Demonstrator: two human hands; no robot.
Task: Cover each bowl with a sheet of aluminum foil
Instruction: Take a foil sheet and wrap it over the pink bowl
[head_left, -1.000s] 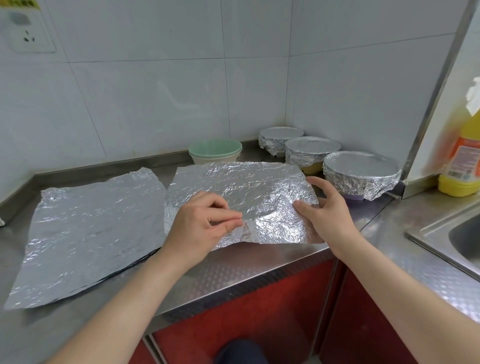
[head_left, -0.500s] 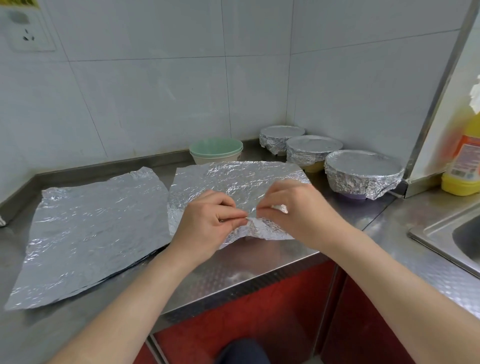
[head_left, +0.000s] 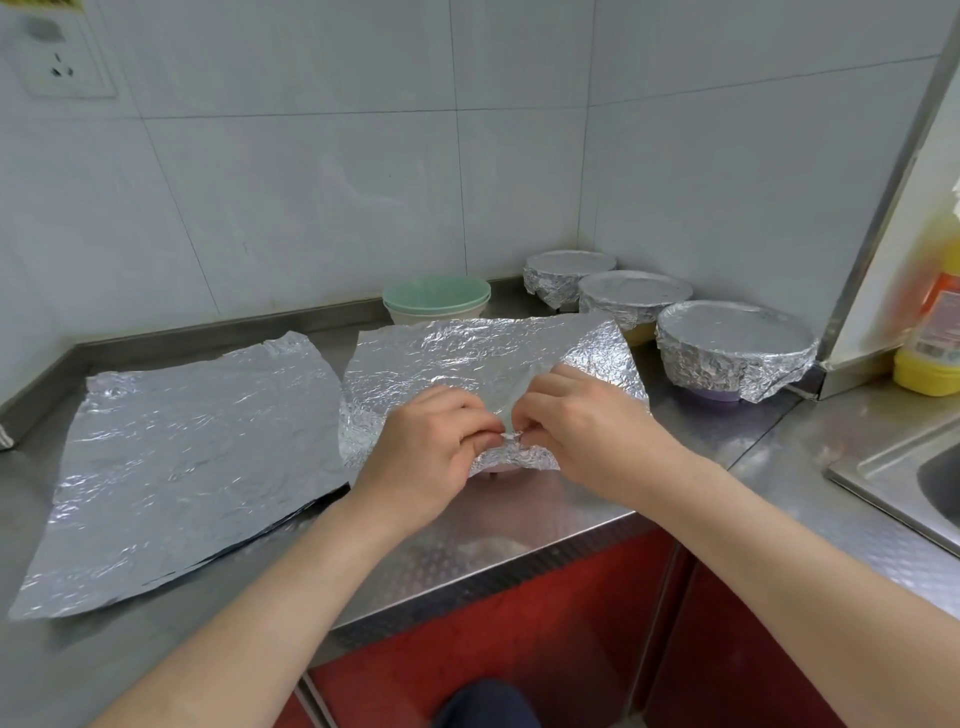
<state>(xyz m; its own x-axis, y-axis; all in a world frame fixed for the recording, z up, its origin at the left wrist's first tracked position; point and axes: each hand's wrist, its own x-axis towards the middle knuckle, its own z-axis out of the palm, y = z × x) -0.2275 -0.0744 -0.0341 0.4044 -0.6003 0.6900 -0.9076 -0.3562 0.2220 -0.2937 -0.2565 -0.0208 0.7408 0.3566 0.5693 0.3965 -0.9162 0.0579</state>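
Note:
A crinkled foil sheet (head_left: 467, 358) lies draped over a bowl (head_left: 501, 470) at the counter's middle; only a pale sliver of the bowl shows under the foil's near edge. My left hand (head_left: 431, 457) and my right hand (head_left: 582, 441) meet at that near edge, each pinching the foil between thumb and fingers. A stack of flat foil sheets (head_left: 192, 467) lies to the left. Behind the draped sheet stands a stack of green and cream bowls (head_left: 436, 299), uncovered. Three foil-covered bowls (head_left: 732, 348) line the back right corner.
A steel sink (head_left: 914, 467) sits at the right. A yellow bottle (head_left: 935, 338) stands beside the wall trim. A wall socket (head_left: 62, 65) is at the top left. The counter's front edge runs just below my hands, above red cabinet doors (head_left: 519, 639).
My right hand moved left from the foil's right edge to meet my left hand at the near edge. Both now pinch the foil there, and its right corner has lifted.

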